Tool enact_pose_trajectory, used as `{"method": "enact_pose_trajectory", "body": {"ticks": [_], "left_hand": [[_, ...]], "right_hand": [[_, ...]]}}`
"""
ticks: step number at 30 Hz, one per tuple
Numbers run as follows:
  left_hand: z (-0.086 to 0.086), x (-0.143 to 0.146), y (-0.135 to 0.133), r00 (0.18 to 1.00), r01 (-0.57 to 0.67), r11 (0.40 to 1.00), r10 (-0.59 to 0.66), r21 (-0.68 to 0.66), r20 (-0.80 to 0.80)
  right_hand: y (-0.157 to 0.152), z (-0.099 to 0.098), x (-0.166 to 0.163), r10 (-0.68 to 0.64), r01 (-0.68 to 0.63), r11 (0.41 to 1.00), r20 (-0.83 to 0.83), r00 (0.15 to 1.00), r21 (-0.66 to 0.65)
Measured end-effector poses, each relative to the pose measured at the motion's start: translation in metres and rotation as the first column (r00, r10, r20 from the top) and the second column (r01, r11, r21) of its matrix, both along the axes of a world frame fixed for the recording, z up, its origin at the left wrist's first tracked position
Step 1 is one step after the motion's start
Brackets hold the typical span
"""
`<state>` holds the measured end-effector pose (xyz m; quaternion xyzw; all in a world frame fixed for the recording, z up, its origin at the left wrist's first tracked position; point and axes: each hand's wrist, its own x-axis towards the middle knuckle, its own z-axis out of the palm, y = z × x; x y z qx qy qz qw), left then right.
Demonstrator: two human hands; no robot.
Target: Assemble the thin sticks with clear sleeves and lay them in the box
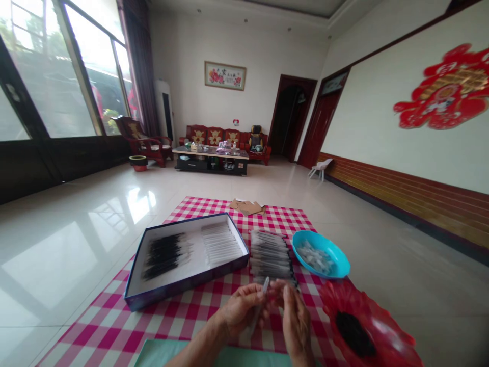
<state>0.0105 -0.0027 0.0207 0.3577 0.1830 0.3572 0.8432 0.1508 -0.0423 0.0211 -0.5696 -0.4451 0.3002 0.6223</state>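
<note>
A slender clear plastic tube point(259, 310) is being pinched between the fingers of the left hand point(240, 311) above the checked cloth point(114, 326), just before the stack of sleeved slender items point(270, 255), while the right hand point(296, 321) is being kept alongside, its grip indeterminable.

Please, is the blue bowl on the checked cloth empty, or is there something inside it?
Not empty: the blue bowl holds a heap of small whitish pieces in its middle; what they are is unclear.
</note>
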Motion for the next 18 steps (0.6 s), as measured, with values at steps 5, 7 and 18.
{"method": "enact_pose_trajectory", "body": {"ticks": [5, 7, 18], "left_hand": [[0.046, -0.023, 0.016, 0.962, -0.178, 0.951, 0.222, 0.255, -0.158], [0.070, -0.040, 0.037, 0.825, -0.146, 0.844, 0.392, 0.517, -0.407], [0.075, -0.084, 0.176, -0.163, 0.417, 0.627, 0.764, 0.658, -0.625]], "right_hand": [[0.001, -0.024, 0.002, 0.081, -0.085, 0.993, -0.046, 0.996, -0.080], [0.003, -0.025, 0.002, 0.110, -0.114, 0.989, -0.047, 0.993, -0.089], [0.002, -0.014, 0.001, 0.056, -0.066, 0.991, -0.085, 0.995, -0.113]]}}
